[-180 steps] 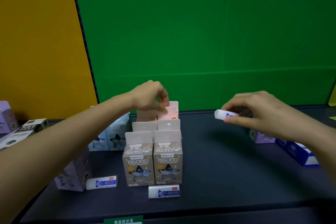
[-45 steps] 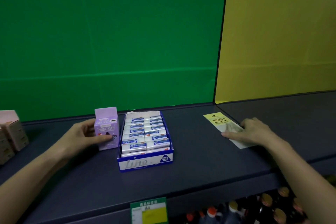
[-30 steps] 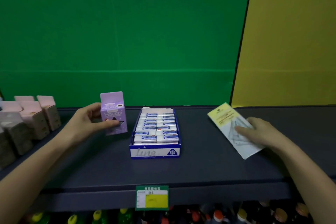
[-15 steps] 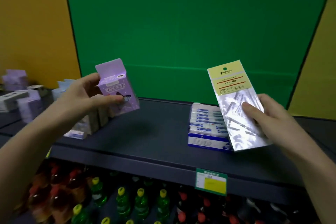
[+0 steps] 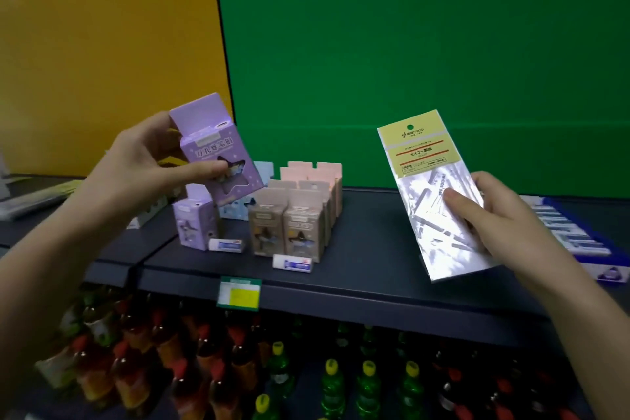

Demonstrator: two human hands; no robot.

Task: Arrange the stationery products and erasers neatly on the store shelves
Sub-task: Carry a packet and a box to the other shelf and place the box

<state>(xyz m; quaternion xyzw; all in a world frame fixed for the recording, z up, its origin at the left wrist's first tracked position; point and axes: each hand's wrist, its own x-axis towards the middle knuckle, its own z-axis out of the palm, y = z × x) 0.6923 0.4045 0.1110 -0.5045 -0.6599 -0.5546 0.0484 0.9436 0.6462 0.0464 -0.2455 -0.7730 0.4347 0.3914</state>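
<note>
Fingers (image 5: 201, 170) of the left hand (image 5: 136, 177) grip a purple box (image 5: 218, 150), thumb across its star window, holding it tilted in the air above the left part of the shelf (image 5: 358, 271). The right hand (image 5: 504, 225) pinches a clear set-square packet (image 5: 433, 187) with a yellow header, thumb on the front, also clear of the shelf.

A second purple box (image 5: 192, 225) stands on the shelf below, left of the rows of tan boxes (image 5: 283, 228) and pink boxes (image 5: 315, 177). The held box most likely belongs with it. To do this well, she or he should bring it upright, turn its printed front outward and set it down flush beside or behind its match, square to the shelf edge. One loose eraser (image 5: 225, 245) lies just in front of that spot and another (image 5: 292, 263) before the tan boxes; either could get knocked off, so a straight descent is safer than sliding in. The packet looks thin and floppy, and no matching stock is visible here.
</note>
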